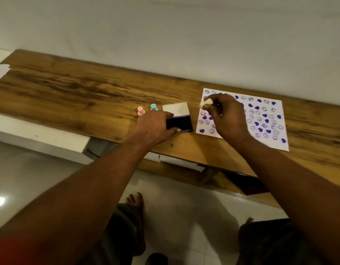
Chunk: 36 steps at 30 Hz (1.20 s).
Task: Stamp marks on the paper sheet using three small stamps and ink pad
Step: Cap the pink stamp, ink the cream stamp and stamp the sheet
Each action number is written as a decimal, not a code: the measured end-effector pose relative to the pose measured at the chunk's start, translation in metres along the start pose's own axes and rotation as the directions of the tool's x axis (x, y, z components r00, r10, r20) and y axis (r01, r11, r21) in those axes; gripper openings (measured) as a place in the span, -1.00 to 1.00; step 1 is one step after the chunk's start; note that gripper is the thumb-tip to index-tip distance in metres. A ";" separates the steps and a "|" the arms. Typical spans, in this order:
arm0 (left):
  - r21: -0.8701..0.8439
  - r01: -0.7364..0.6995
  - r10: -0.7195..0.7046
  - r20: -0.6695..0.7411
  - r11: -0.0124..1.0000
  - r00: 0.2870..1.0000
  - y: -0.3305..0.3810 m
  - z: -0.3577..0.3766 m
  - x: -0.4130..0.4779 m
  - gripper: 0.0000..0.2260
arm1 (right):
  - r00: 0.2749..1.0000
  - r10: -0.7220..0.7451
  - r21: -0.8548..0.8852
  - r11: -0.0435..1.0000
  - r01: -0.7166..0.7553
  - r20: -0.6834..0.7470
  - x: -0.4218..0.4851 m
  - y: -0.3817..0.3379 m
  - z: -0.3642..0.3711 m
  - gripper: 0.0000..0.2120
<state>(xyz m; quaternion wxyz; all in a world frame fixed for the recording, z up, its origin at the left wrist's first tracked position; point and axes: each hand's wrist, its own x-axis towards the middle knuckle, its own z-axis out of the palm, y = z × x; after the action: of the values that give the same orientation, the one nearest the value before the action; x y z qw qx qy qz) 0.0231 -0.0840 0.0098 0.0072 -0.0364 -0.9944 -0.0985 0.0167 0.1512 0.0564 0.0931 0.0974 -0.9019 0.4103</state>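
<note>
A white paper sheet (264, 119) covered with purple hearts and smiley marks lies on the wooden table (79, 92) at the right. My right hand (228, 117) hovers over its left part, pinching a cream stamp (205, 103) that points left, tilted. The open ink pad (181, 123), dark purple with a white lid folded back, sits just left of the sheet. My left hand (155, 127) grips the pad's left and near edge. A pink stamp (141, 110) and a teal stamp (153, 107) stand upright behind my left hand.
The table's near edge runs diagonally from lower right to upper left, with a white wall behind it. Below are a tiled floor, my bare feet (135, 201) and a white ledge (40, 134) at the left.
</note>
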 end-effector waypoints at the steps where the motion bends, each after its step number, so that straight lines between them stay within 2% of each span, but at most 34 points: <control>1: 0.011 0.002 -0.002 -0.002 1.000 1.000 0.001 0.000 0.001 -0.35 | 0.999 0.042 0.028 0.999 -0.042 -0.025 -0.003 0.005 -0.019 -0.79; 3: 0.023 -0.014 0.014 -0.012 1.000 1.000 0.010 -0.003 0.003 -0.31 | 0.994 0.104 0.025 0.994 -0.103 -0.037 -0.019 0.021 -0.057 -0.80; 6: -0.002 -0.083 0.082 -0.038 0.997 0.996 0.033 -0.004 0.007 -0.34 | 0.987 0.158 -0.128 0.979 -0.156 0.004 -0.049 0.051 -0.094 -0.87; 8: -0.031 -0.159 0.158 -0.051 0.987 0.986 0.060 0.000 0.007 -0.36 | 0.980 0.200 -0.166 0.967 -0.193 0.026 -0.059 0.068 -0.103 -0.86; 15: -0.175 -0.298 0.295 -0.042 0.938 0.954 0.137 0.030 0.011 -0.36 | 0.988 0.131 -0.291 0.951 -0.102 0.082 -0.067 0.107 -0.104 -0.81; 23: -0.232 -0.287 0.299 0.018 0.929 0.954 0.162 0.052 0.025 -0.41 | 0.980 0.087 -0.336 0.941 -0.022 0.178 -0.059 0.120 -0.094 -0.79; 32: -0.237 -0.257 0.289 0.113 0.937 0.951 0.168 0.061 0.037 -0.42 | 0.976 0.086 -0.324 0.946 -0.018 0.199 -0.057 0.126 -0.093 -0.76; 36: -0.228 -0.257 0.284 0.095 0.939 0.954 0.167 0.063 0.035 -0.43 | 0.975 0.077 -0.331 0.944 -0.004 0.208 -0.055 0.123 -0.090 -0.74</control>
<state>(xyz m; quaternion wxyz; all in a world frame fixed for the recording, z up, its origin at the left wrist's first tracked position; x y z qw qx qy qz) 0.0000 0.0944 -0.0182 -0.0461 -0.1795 -0.9621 -0.2003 0.0468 0.3037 0.0122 0.0002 0.1063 -0.9642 0.2430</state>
